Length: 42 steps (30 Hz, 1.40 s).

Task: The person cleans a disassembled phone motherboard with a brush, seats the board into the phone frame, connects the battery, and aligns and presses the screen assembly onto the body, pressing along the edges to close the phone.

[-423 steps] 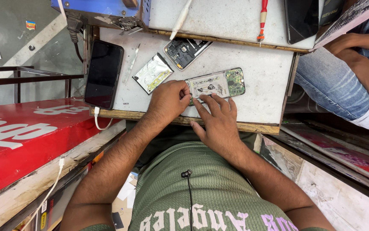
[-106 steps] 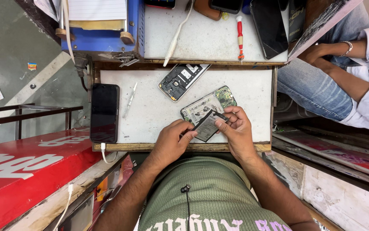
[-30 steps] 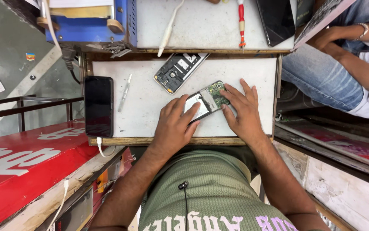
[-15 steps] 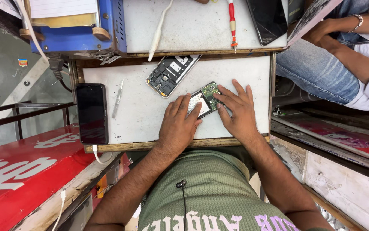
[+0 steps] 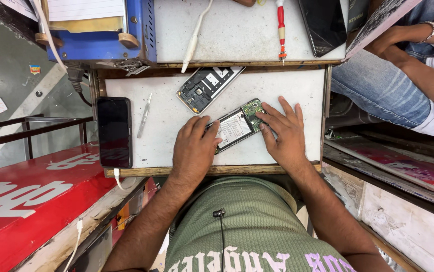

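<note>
We see an opened phone [image 5: 239, 126] with a green circuit board and a white battery, and a black phone [image 5: 114, 132] on the off-white worktop [image 5: 166, 146]. The screwdriver [image 5: 280, 27] is red and white, the machine [image 5: 101, 32] blue, the shirt [image 5: 247, 226] olive with pale, perhaps pinkish, lettering.

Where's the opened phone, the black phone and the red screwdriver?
opened phone [image 5: 237, 128], head view, on its white battery
black phone [image 5: 114, 131], head view, middle of its dark screen
red screwdriver [image 5: 280, 22], head view, on its red handle

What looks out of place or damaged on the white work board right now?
Nothing spilled. The opened phone with exposed green circuit board lies askew under the left hand and right hand; its detached back frame lies apart.
</note>
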Each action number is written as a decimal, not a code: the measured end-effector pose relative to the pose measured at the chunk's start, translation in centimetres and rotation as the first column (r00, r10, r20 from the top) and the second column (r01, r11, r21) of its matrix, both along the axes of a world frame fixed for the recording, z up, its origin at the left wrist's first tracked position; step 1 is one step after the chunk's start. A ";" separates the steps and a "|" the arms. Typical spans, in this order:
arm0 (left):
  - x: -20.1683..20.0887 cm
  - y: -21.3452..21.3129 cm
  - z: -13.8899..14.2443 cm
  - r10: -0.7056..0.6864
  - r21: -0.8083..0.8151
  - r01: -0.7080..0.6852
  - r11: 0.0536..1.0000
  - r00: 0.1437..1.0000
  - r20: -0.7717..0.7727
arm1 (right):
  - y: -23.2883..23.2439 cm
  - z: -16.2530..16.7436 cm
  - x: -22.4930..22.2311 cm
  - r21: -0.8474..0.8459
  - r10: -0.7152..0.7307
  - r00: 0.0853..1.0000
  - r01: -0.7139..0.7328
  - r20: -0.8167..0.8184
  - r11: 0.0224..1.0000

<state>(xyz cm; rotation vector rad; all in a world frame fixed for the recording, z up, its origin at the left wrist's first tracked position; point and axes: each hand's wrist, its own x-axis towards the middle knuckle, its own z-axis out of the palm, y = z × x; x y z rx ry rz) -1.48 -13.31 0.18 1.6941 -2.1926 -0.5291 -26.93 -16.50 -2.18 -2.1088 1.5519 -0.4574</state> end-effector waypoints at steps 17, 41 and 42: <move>-0.8 0.9 0.0 -0.117 -0.017 0.122 0.992 0.979 0.168 | 0.3 0.5 0.2 -0.078 0.007 1.000 -0.006 0.006 0.997; -2.0 -1.8 -0.8 -0.255 -0.092 0.270 0.959 0.956 0.148 | -0.3 0.6 0.5 -0.086 -0.031 0.994 0.039 0.100 0.996; -2.0 -1.5 -0.9 -0.242 -0.089 0.255 0.963 0.962 0.129 | -0.2 0.8 0.6 -0.087 -0.034 0.994 0.042 0.100 0.995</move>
